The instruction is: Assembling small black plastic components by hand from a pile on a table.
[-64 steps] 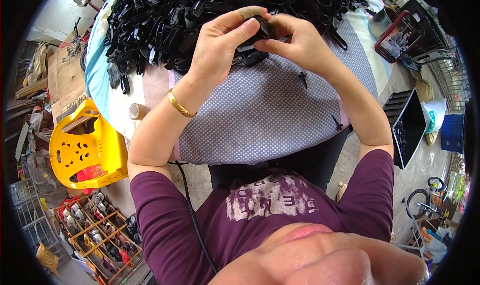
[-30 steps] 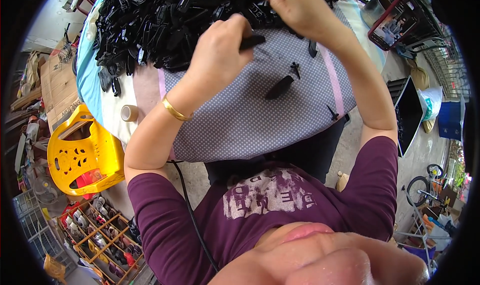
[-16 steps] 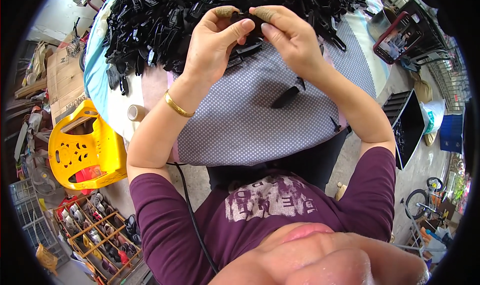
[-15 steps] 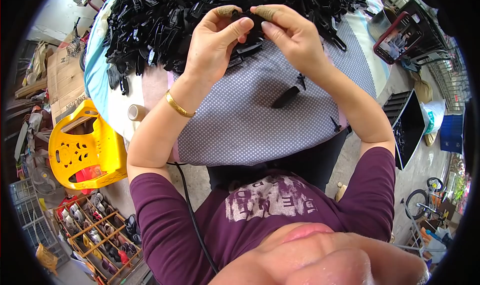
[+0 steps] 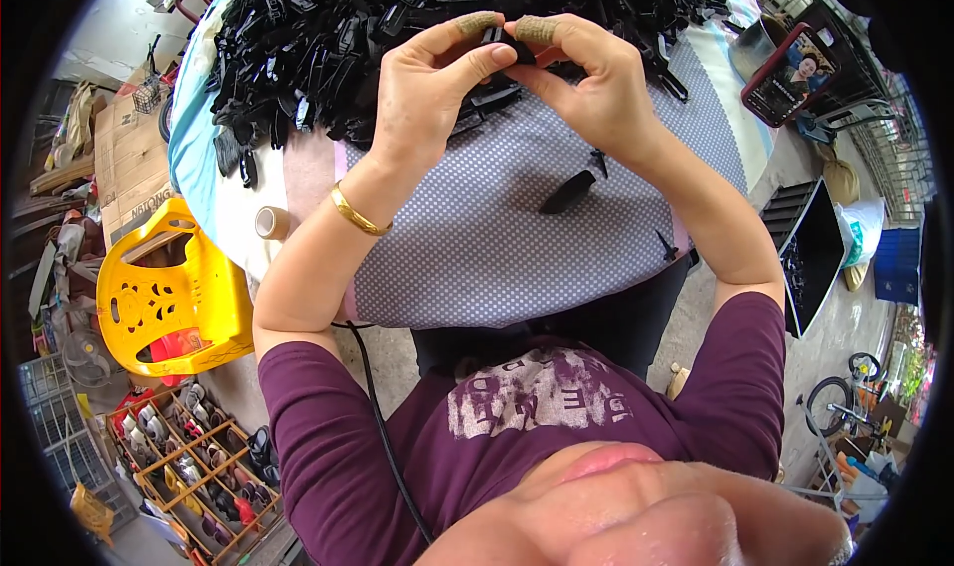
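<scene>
Hands meet at the top centre of the frame: the left hand [image 5: 422, 89] and the right hand [image 5: 586, 84] are together, fingertips pinched on one small black plastic part [image 5: 502, 44], held just above the near edge of the big heap of black plastic parts [image 5: 328, 39] that fills the upper left. A second ago the hands were spread apart, the right one reaching into the heap and the left low over the dotted cloth [image 5: 497, 248]; now they have closed on a single piece again, so a fresh part looks to be in work. One loose black piece [image 5: 568, 190] lies on the cloth below the right wrist, where it lay before. At the right edge a dark crate [image 5: 810, 258] stands on the floor; its contents cannot be made out. The yellow plastic stool [image 5: 169, 298] at lower left sits beside the table [image 5: 224, 203], near a tape roll [image 5: 270, 222].
</scene>
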`<action>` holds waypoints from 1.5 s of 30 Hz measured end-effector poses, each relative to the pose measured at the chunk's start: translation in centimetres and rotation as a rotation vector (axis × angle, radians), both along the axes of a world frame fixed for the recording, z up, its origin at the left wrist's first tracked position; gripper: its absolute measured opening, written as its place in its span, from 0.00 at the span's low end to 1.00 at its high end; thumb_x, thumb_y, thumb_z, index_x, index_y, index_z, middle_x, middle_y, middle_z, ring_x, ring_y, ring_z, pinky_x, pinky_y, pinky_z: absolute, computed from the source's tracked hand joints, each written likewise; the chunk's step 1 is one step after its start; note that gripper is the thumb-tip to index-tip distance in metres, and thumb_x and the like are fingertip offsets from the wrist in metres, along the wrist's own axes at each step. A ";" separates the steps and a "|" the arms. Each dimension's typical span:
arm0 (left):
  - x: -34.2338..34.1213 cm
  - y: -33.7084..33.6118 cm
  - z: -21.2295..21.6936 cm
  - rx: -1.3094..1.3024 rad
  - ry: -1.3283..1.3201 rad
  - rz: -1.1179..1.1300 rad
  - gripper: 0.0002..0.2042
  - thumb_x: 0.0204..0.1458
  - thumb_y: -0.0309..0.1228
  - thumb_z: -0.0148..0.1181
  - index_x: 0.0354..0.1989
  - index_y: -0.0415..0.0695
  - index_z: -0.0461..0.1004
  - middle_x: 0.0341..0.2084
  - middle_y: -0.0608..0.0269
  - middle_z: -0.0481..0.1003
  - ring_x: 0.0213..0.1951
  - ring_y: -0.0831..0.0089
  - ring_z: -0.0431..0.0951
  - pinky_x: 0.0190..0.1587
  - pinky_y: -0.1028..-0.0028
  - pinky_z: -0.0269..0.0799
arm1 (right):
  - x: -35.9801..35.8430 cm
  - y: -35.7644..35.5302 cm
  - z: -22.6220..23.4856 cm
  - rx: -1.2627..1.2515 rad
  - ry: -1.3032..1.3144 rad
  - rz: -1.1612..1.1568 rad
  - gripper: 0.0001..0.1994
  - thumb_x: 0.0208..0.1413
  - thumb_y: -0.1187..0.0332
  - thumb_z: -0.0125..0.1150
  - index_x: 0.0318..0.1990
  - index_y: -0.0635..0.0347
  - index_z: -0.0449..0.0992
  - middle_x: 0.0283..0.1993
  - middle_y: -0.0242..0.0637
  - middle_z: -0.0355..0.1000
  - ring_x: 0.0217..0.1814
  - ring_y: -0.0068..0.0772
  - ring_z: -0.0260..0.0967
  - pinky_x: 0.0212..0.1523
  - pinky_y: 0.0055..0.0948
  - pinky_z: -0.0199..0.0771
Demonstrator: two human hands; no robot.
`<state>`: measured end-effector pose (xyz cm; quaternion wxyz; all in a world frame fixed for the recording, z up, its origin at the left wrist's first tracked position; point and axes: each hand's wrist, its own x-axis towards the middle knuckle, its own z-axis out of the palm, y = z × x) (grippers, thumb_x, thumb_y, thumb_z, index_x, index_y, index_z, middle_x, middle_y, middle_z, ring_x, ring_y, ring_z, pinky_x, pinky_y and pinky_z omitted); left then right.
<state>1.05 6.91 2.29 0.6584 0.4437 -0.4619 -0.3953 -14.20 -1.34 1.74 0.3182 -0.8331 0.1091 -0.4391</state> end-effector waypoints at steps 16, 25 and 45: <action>0.2 0.3 0.2 -0.017 -0.049 -0.117 0.12 0.54 0.23 0.53 0.47 0.34 0.72 0.41 0.56 0.75 0.44 0.73 0.74 0.51 0.76 0.67 | 0.2 0.3 -1.2 0.332 0.265 0.041 0.15 0.52 0.66 0.62 0.43 0.67 0.74 0.30 0.35 0.75 0.30 0.18 0.70 0.33 0.18 0.71; 0.9 -0.2 0.5 -0.019 -0.055 -0.147 0.12 0.53 0.22 0.55 0.46 0.35 0.73 0.39 0.56 0.76 0.43 0.73 0.74 0.49 0.76 0.68 | 0.4 -0.4 -1.1 -0.104 0.121 -0.110 0.17 0.45 0.67 0.68 0.42 0.64 0.75 0.26 0.39 0.72 0.24 0.24 0.68 0.27 0.20 0.69; -1.0 0.9 -1.0 0.033 -1.631 0.259 0.12 0.37 0.32 0.66 0.28 0.40 0.73 0.31 0.59 0.69 0.36 0.64 0.69 0.37 0.70 0.69 | -1.3 -3.7 1.2 0.653 -0.035 0.087 0.13 0.51 0.76 0.57 0.46 0.67 0.71 0.34 0.30 0.71 0.31 0.19 0.69 0.33 0.19 0.72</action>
